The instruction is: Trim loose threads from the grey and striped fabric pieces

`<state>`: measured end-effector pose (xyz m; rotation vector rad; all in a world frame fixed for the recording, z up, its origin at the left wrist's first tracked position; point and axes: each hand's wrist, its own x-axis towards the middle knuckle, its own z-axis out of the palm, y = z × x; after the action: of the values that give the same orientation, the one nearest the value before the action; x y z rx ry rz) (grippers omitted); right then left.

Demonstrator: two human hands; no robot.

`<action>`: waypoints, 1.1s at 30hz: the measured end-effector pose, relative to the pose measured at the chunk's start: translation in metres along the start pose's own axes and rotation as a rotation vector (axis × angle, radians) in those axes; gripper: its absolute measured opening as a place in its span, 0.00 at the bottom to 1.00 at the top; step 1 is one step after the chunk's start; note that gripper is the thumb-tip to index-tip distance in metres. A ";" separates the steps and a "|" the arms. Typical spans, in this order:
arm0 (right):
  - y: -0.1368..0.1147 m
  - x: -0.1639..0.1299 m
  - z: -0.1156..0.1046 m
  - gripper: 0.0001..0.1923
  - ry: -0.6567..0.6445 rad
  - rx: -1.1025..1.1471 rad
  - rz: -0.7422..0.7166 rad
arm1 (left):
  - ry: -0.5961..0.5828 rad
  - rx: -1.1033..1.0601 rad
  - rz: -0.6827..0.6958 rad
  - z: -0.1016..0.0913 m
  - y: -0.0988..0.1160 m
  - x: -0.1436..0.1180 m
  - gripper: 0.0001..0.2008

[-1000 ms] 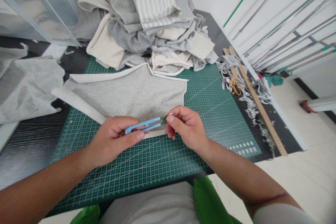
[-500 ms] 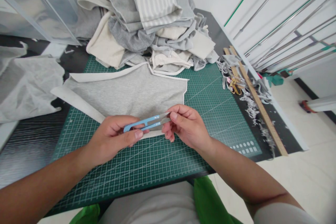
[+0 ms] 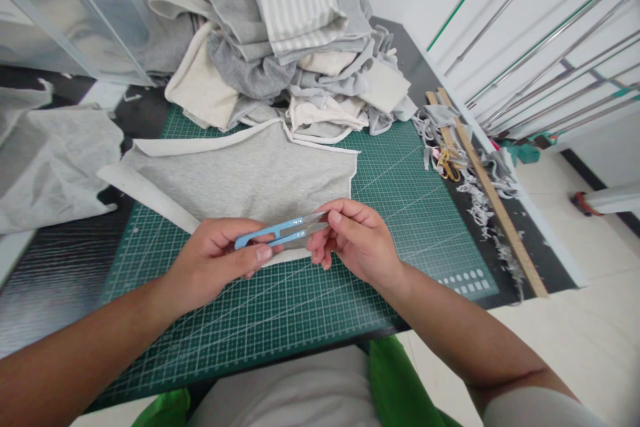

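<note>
Over a green cutting mat (image 3: 350, 293), left hand (image 3: 210, 267) and right hand (image 3: 357, 240) both pinch blue snips (image 3: 280, 232).

Snips (image 3: 280, 232): blue plastic grip, smooth, bare shiny metal blades. Flat cloth piece (image 3: 240, 177): grey knit, matt, slightly fuzzy, off-white edge binding. Cutting mat (image 3: 400, 200): green, matt, smooth, looks like rubbery plastic, printed white grid. Pile (image 3: 290, 33) behind: soft matt cloth, grey, cream, striped. Ruler (image 3: 493, 197): bare wood. Rods (image 3: 550, 33): polished metal.
</note>
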<state>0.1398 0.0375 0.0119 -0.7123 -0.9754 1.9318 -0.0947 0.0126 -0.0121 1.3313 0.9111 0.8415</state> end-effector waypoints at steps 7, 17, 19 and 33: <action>-0.001 0.000 -0.001 0.14 0.004 -0.019 0.002 | -0.005 0.037 -0.003 -0.001 0.001 0.001 0.09; -0.001 0.000 0.000 0.14 0.012 -0.063 0.024 | -0.018 0.063 -0.017 0.000 0.002 0.000 0.11; 0.000 0.000 0.000 0.11 0.010 -0.061 0.018 | -0.022 0.082 -0.018 0.000 0.004 0.001 0.11; -0.001 0.001 0.001 0.12 0.073 -0.106 0.001 | -0.019 0.397 0.106 0.006 0.018 0.006 0.14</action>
<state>0.1389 0.0384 0.0129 -0.8376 -1.0382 1.8523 -0.0865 0.0170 0.0055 1.7405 1.0353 0.7506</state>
